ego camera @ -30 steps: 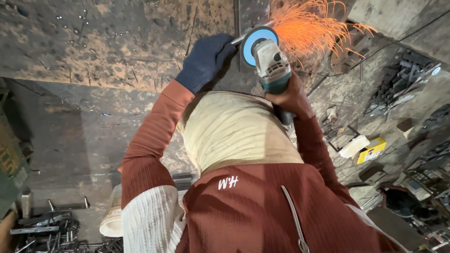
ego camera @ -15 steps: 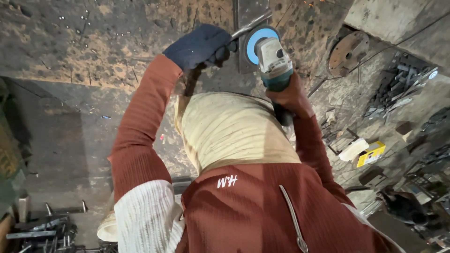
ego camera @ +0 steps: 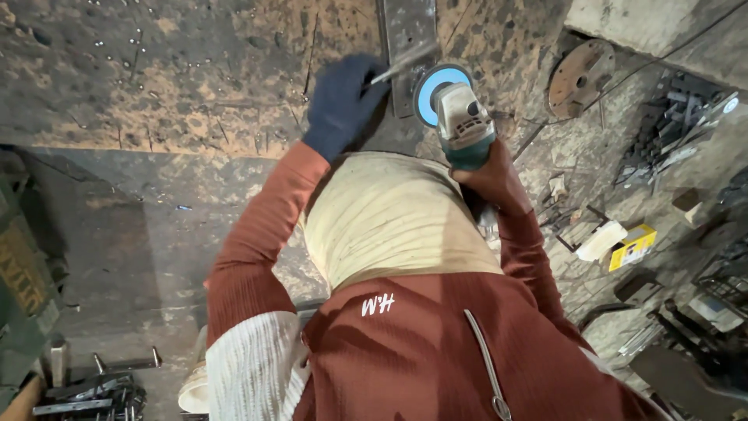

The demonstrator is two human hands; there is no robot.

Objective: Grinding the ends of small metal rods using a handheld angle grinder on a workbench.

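We find the left hand (ego camera: pixel 341 105), in a dark blue glove, reaching up to a thin metal rod (ego camera: pixel 403 64); its fingers are closed around the rod's near end and pin it against the flat steel plate (ego camera: pixel 408 39) that lies on the rusty floor (ego camera: pixel 156 78). Just to the right, the right hand (ego camera: pixel 492 175) is bare, with its fingers wrapped tight around the body of a grey and green grinder (ego camera: pixel 461 118). The grinder's blue-faced disc (ego camera: pixel 433 92) stands upright just beside the rod and the plate's edge; whether it touches either we cannot tell. No sparks show, so we judge that no cutting is under way at this moment. The rod appears whole and in one piece, and we see no finished cut or severed end; the work on it looks largely outstanding. Further right lie a rusty round disc (ego camera: pixel 580 76) and a small yellow box (ego camera: pixel 633 247), well apart from both hands.
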